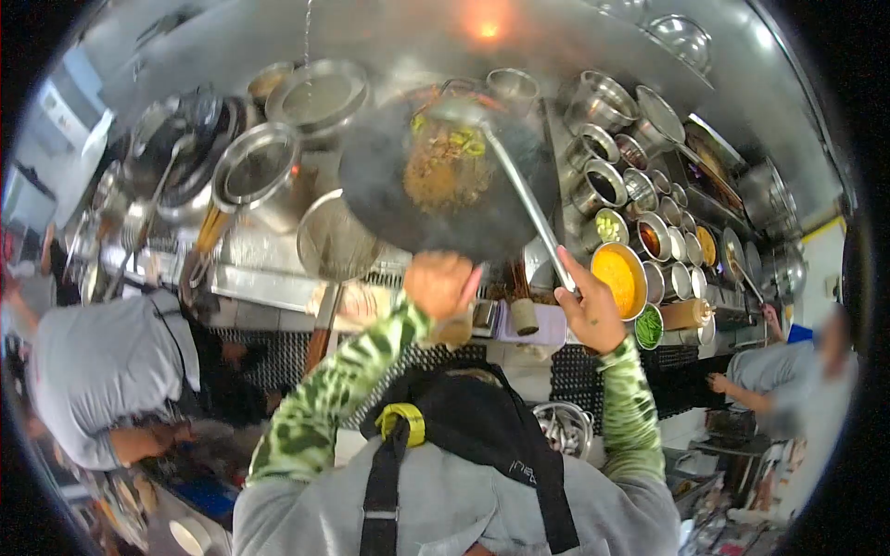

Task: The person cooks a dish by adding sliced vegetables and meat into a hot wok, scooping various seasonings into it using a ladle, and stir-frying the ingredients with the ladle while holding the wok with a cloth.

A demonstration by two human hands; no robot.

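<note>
A large dark wok sits in front of me with browned chopped food and green pieces in it, and smoke rises around it. My left hand is closed at the wok's near rim; the fingers' far side is hidden. My right hand is wrapped around the end of a long-handled metal ladle. Its head lies at the far side of the wok, over the food. Just right of this hand stands a bowl of yellow-orange liquid, like beaten egg.
Metal pots of sauces, chopped greens and a squeeze bottle crowd the right side. A round strainer and a pot with a sieve stand left. Co-workers are at left and right.
</note>
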